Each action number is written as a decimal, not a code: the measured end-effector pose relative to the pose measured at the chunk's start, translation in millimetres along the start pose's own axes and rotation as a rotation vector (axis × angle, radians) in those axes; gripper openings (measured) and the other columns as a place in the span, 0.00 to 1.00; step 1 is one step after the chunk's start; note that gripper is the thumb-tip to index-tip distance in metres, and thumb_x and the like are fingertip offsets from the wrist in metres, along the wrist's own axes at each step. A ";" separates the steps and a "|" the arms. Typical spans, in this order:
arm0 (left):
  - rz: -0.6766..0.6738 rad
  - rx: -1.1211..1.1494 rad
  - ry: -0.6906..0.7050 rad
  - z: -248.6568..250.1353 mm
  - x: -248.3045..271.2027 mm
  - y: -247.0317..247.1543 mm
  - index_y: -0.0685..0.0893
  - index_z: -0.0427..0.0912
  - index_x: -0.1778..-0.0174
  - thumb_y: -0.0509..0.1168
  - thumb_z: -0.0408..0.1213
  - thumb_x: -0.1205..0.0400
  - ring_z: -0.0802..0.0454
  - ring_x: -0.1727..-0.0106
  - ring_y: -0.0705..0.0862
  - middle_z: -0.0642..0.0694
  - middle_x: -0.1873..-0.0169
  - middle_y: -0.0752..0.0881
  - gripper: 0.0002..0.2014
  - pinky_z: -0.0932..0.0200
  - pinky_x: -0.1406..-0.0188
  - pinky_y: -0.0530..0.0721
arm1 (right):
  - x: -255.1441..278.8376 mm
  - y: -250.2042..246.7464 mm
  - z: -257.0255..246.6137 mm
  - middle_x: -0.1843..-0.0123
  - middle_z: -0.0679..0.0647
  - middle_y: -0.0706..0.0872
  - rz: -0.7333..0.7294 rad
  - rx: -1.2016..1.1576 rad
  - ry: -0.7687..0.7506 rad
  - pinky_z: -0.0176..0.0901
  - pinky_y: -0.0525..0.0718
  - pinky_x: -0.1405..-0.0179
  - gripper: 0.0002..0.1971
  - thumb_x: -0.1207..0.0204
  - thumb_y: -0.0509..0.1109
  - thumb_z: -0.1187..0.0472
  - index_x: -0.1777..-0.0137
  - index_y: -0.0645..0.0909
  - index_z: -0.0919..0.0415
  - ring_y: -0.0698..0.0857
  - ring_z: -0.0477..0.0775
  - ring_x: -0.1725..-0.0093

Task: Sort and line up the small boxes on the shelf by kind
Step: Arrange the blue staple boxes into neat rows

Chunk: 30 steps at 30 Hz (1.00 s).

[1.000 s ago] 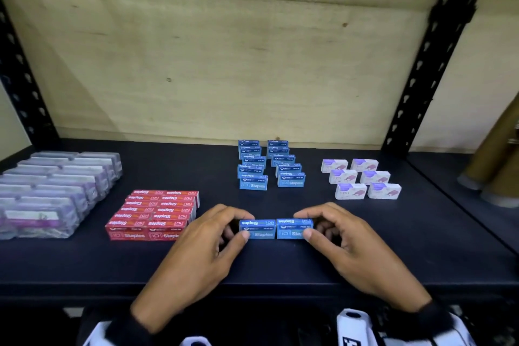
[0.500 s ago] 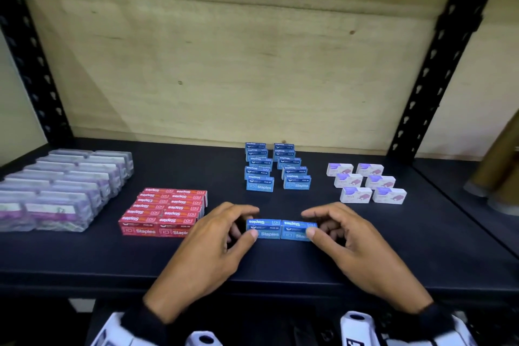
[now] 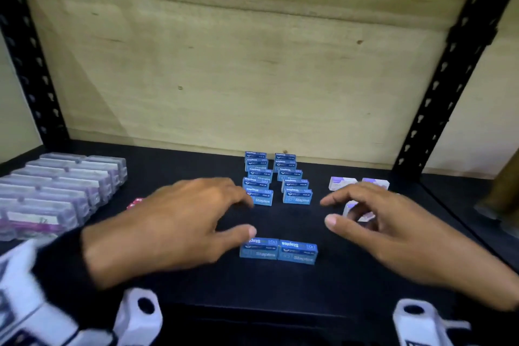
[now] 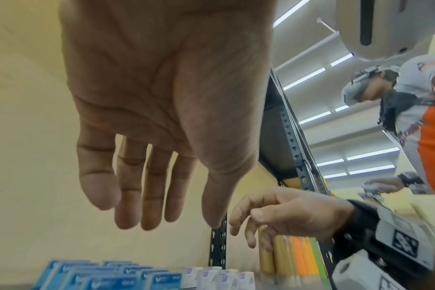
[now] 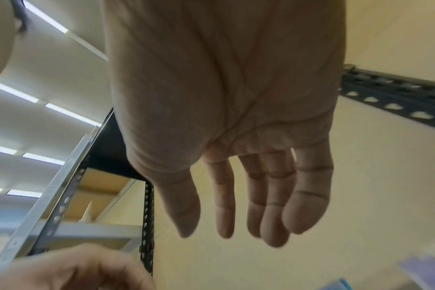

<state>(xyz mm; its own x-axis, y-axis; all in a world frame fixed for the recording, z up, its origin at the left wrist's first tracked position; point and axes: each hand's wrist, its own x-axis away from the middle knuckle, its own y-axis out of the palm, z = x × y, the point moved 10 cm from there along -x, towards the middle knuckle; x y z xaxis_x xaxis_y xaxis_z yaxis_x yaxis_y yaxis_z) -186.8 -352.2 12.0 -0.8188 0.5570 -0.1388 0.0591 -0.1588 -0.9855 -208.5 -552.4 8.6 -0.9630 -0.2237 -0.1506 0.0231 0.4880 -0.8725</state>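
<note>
Two blue staple boxes (image 3: 278,251) lie side by side near the front of the black shelf (image 3: 280,286). Behind them stand two rows of the same blue boxes (image 3: 276,178), also low in the left wrist view as blue boxes (image 4: 107,276). My left hand (image 3: 179,222) hovers above and left of the front pair, fingers spread, holding nothing. My right hand (image 3: 373,225) hovers to the right, fingers loosely extended and empty. White-and-purple boxes (image 3: 359,184) sit behind the right hand, partly hidden by it. Both palms, left hand (image 4: 149,176) and right hand (image 5: 236,186), show straight fingers.
Clear plastic boxes (image 3: 56,191) fill the left end of the shelf. A corner of the red staple boxes (image 3: 134,202) shows behind my left hand. Black perforated uprights (image 3: 446,64) frame the bay, with a plywood back wall. Another person (image 4: 410,121) stands to the right.
Both hands have let go of the front pair of blue boxes and lifted, moving apart and further in over the shelf. The pair stays where it was set. The head view has come closer.
</note>
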 end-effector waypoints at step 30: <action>-0.355 -0.362 0.083 -21.0 -126.7 50.1 0.82 0.53 0.45 0.68 0.53 0.19 0.51 0.56 0.76 0.57 0.62 0.75 0.11 0.59 0.60 0.73 | -136.3 50.1 21.5 0.62 0.38 0.78 -0.440 0.567 -0.008 0.39 0.74 0.55 0.06 0.21 0.74 0.52 0.54 0.79 0.48 0.80 0.47 0.57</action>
<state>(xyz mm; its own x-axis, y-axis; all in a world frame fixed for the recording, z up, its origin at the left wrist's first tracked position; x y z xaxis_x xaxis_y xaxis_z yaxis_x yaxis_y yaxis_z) -68.1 -413.7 -21.8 -0.7769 0.5906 0.2182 -0.0088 0.3363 -0.9417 -70.3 -515.6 -24.6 -0.9130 -0.3063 0.2694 -0.2288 -0.1622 -0.9599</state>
